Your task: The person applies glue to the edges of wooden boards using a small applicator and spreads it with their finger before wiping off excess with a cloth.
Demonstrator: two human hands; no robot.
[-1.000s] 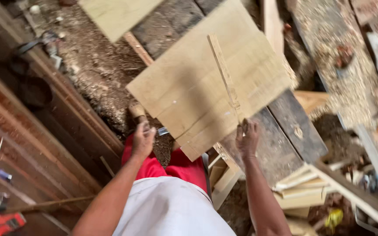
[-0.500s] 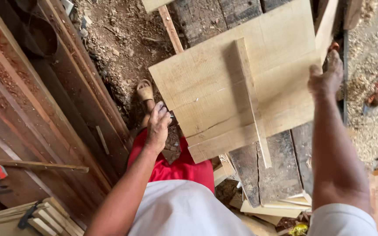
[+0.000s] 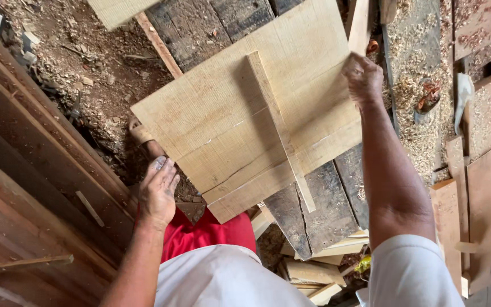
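Note:
A pale wooden panel (image 3: 240, 113), made of joined boards with a narrow batten (image 3: 279, 131) across it, lies tilted on dark bench planks (image 3: 319, 204). My right hand (image 3: 362, 77) is stretched out and closed on the panel's far right edge. My left hand (image 3: 157, 190) is beside the panel's near left corner, fingers apart and holding nothing; I cannot tell whether its fingertips touch the edge. A foot in a sandal (image 3: 141, 135) shows below the panel on the ground.
Long reddish boards (image 3: 35, 187) lean along the left. Sawdust and shavings (image 3: 416, 96) cover the bench to the right, with several short offcuts (image 3: 484, 182) beside them. Pale wood scraps (image 3: 313, 273) are piled under the bench. Another pale board (image 3: 120, 10) lies at the top.
My right hand has moved from the panel's near edge out to its far right edge. The panel has turned and now sits nearer to me. My left hand has stayed by the near left corner.

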